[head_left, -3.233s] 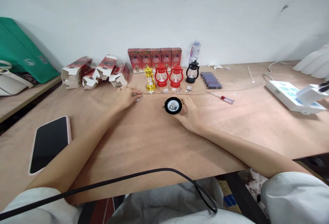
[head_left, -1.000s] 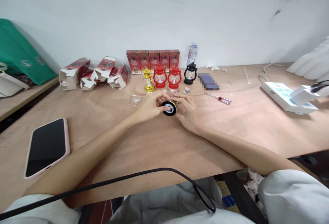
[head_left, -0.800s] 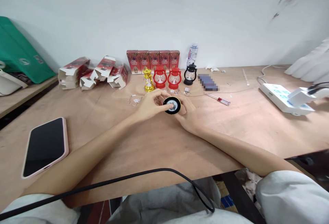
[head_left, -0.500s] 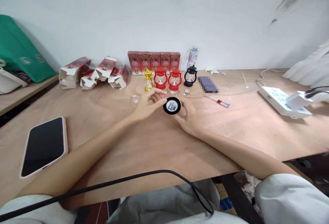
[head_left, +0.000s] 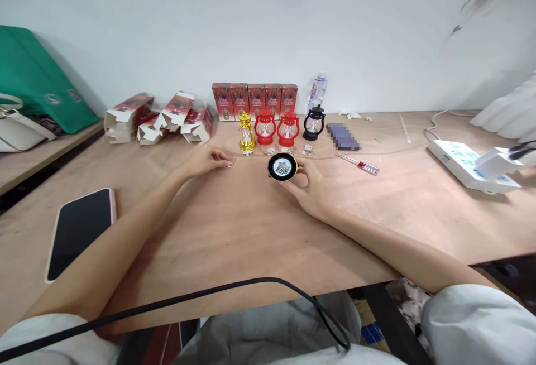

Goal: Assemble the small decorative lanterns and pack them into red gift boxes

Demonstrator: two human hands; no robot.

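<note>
right hand (head_left: 312,187) gripping a lantern (head_left: 282,167) mid-frame, bottom end showing, left hand (head_left: 206,162) touching some thin wire (head_left: 232,162) left of center, can't really tell if it's pinching, four smaller-looking lanterns (head_left: 265,126) standing above center

The near middle of the table (head_left: 259,231) gives room to pass, though the cable (head_left: 209,288) arches across its front. A hand fits between the wire (head_left: 233,162) at the left hand's (head_left: 205,161) fingertips and the round base (head_left: 282,167) in the right hand (head_left: 312,189). Behind these, four lanterns (head_left: 265,140) block the straight way to the red boxes (head_left: 255,95). Rightward, the screwdriver (head_left: 368,168) lies before the power strip (head_left: 454,158). The phone (head_left: 81,225) crowds the left arm (head_left: 121,253).
</note>
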